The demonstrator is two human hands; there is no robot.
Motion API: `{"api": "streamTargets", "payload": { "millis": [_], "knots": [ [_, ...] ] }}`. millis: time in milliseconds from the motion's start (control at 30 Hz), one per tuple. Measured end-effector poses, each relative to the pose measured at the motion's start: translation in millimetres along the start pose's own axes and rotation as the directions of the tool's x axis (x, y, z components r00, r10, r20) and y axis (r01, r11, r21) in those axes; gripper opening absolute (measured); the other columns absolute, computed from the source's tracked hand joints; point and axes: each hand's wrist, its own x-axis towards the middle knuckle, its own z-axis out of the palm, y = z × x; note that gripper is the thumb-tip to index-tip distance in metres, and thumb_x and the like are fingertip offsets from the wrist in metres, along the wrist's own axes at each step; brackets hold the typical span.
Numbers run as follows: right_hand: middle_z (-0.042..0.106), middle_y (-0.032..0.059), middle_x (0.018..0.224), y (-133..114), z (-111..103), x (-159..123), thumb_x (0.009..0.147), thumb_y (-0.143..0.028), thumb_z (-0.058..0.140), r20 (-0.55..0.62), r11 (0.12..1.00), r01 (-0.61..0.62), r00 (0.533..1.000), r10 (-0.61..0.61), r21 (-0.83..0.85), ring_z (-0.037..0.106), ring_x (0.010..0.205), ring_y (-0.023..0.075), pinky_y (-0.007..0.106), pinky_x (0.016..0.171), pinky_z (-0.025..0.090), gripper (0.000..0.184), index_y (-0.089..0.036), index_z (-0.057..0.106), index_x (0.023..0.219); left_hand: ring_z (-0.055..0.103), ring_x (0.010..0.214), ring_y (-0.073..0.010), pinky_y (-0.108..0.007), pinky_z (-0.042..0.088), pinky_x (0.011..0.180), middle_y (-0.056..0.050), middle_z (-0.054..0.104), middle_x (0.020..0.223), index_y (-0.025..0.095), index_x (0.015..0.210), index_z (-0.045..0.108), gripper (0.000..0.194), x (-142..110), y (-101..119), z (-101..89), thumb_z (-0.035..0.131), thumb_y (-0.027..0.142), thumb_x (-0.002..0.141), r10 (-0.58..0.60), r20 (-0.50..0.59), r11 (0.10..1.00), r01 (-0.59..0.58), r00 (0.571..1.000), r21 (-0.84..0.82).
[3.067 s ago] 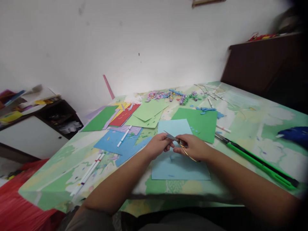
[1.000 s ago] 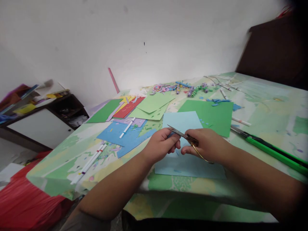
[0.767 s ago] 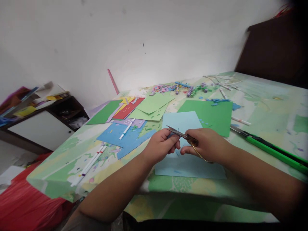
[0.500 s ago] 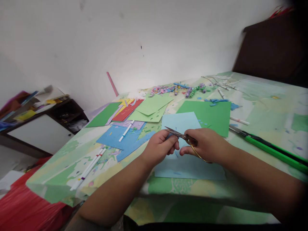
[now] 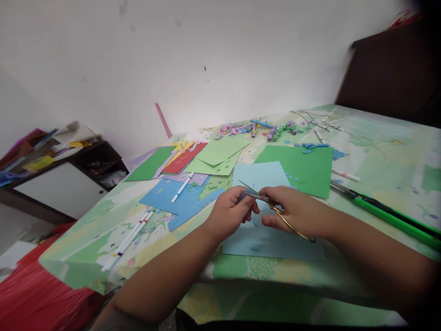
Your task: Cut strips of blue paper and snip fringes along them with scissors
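Note:
My right hand (image 5: 299,212) grips small gold-handled scissors (image 5: 267,199), blades pointing left and slightly apart. My left hand (image 5: 230,212) is closed in a pinch right at the blades, holding a tiny blue paper scrap that is mostly hidden by the fingers. Both hands hover over a light blue paper sheet (image 5: 263,174) lying near the front edge of the table (image 5: 379,156). Small blue snippets lie on that sheet under the hands.
A green sheet (image 5: 303,168) lies behind the hands, a green-handled cutter (image 5: 389,216) to the right. Blue, light green, red and dark green sheets (image 5: 193,165) with white markers (image 5: 129,239) spread left. Curled paper bits (image 5: 262,129) sit near the wall. A cabinet (image 5: 58,179) stands left.
The scissor blades have opened slightly and the right hand has shifted a little lower. The view has drifted slightly; the left hand keeps its pinch at the blades.

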Motion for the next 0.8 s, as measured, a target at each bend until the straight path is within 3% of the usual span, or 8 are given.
{"api": "streamTargets", "payload": {
  "millis": [367, 800],
  "knots": [
    [0.056, 0.0042, 0.078, 0.2, 0.0, -2.0, 0.07, -0.054, 0.054, -0.017, 1.0, -0.003, 1.0, 0.003, -0.029, 0.05, 0.068, 0.0177, 0.027, 0.059, 0.035, 0.04, -0.019, 0.053, 0.09, 0.044, 0.042, -0.0045, -0.019, 0.036, 0.042, 0.002, 0.054, 0.056, 0.014, 0.065, 0.052, 0.02, -3.3, 4.1, 1.8, 0.047, 0.027, 0.079, -0.04, -0.02, 0.999, 0.04, 0.999, -0.016],
    [0.051, 0.0001, 0.064, 0.6, 1.2, -1.5, 0.069, -0.054, 0.055, -0.04, 0.997, 0.012, 0.999, -0.015, -0.075, 0.045, 0.06, 0.0142, 0.024, 0.051, 0.029, 0.036, -0.019, 0.052, 0.075, 0.044, 0.04, -0.0034, -0.017, 0.035, 0.041, 0.003, 0.055, 0.055, 0.014, 0.063, 0.051, 0.019, -4.3, 4.5, 7.4, 0.049, 0.026, 0.078, -0.062, -0.027, 0.99, 0.058, 0.998, -0.125]
  ]
}}
